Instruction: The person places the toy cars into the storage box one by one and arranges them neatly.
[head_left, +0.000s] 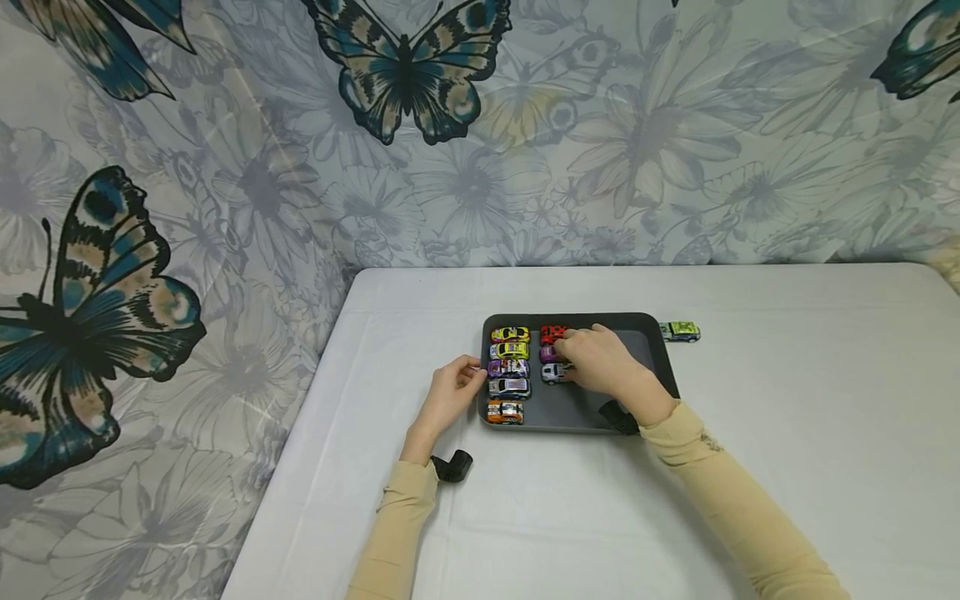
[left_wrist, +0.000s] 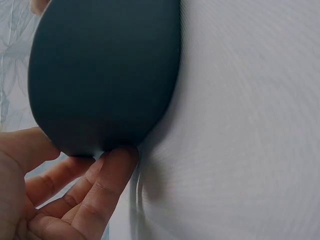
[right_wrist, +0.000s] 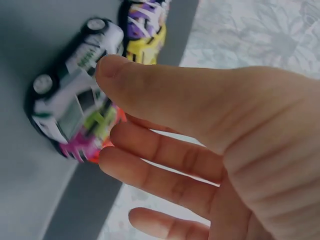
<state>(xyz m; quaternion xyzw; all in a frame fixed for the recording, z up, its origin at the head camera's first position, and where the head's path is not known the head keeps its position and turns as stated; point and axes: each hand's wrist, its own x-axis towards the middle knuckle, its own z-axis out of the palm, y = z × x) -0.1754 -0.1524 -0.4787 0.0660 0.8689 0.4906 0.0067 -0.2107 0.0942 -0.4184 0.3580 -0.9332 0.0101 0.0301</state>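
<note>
A dark grey tray [head_left: 585,417] lies on the table with toy cars in it. At its left rim, my left hand [head_left: 452,392] holds the edge, thumb and fingertips against the wall in the left wrist view. Over the second row, my right hand [head_left: 603,362] reaches in from the right. Its thumb touches a white toy car [right_wrist: 82,95], while the other fingertips are beside a purple and green car [right_wrist: 87,135]. A red car [head_left: 553,333] is behind these, partly hidden. Several cars, including an orange one [head_left: 506,412] and a silver one [head_left: 509,388], form the left column.
A green toy car [head_left: 681,332] stands outside the tray, by its far right side. White cloth covers the table [head_left: 810,392]. Behind and left hangs a butterfly-patterned curtain [head_left: 480,200]. Black wrist cameras [head_left: 453,467] are worn on both wrists.
</note>
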